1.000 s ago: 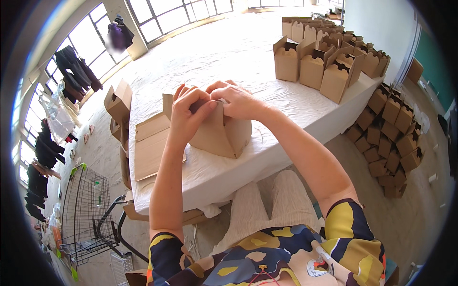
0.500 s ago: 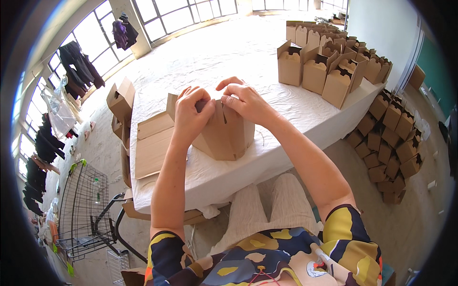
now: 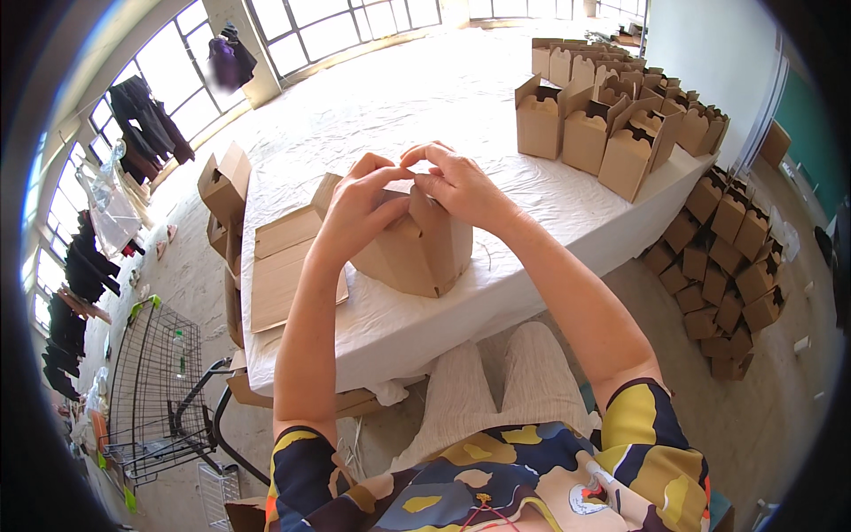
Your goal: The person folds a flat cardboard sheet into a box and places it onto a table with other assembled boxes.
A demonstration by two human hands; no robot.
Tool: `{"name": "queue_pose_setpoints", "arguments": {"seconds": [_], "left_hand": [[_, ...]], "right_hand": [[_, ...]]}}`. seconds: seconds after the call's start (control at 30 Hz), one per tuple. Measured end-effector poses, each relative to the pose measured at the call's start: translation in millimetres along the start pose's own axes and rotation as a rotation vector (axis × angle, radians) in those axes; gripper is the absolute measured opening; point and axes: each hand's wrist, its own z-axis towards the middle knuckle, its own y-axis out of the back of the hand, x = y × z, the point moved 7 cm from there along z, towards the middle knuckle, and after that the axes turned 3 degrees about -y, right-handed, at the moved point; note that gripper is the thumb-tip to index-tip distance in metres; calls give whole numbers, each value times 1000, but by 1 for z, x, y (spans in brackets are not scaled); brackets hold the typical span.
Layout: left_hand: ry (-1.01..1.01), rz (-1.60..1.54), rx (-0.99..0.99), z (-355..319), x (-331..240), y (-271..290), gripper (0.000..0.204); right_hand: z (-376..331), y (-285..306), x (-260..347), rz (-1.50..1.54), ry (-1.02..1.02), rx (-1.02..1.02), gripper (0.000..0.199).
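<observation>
A brown cardboard box [image 3: 424, 252] stands on the white-covered table in front of me, its top flaps partly folded up. My left hand [image 3: 365, 199] grips the upper left side of the box, thumb on the near panel and fingers curled over the top. With bent fingers, my right hand [image 3: 456, 182] pinches a flap at the top right edge. The fingertips of both hands almost meet above the box. Flat cardboard [image 3: 288, 270] lies just left of the box, partly behind my left forearm. What the far fingers touch inside is hidden.
Rows of open-topped cartons [image 3: 585, 137] stand at the table's right end. More cartons [image 3: 714, 266] are piled on the floor beyond it. Folded cardboard [image 3: 226, 191] leans at the table's left edge. A wire cart [image 3: 160, 381] stands at lower left. Dark clothes [image 3: 142, 124] hang by the windows.
My left hand has shifted slightly, its fingers now reaching over the top toward my right hand. The box has turned a little, and its top flaps have moved.
</observation>
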Motion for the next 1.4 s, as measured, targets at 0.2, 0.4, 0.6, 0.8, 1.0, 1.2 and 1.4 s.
{"name": "queue_pose_setpoints", "arguments": {"seconds": [0.2, 0.4, 0.6, 0.8, 1.0, 1.2, 1.4], "left_hand": [[27, 419, -289, -26, 18, 33, 53], [408, 268, -88, -31, 70, 27, 74], [351, 153, -54, -24, 92, 21, 59], [324, 169, -3, -25, 110, 22, 48], [198, 311, -229, -40, 141, 36, 49], [532, -387, -560, -91, 146, 24, 70], [512, -460, -657, -133, 169, -17, 81]], "right_hand": [[-7, -7, 5, -534, 28, -41, 44], [-10, -16, 3, -623, -229, 95, 54], [-12, -31, 6, -794, -207, 69, 51], [-17, -28, 14, -736, -269, 238, 58], [-18, -28, 6, -650, -236, 149, 58], [-41, -13, 12, -518, -34, -253, 65], [-65, -23, -13, -551, -91, -243, 95]]}}
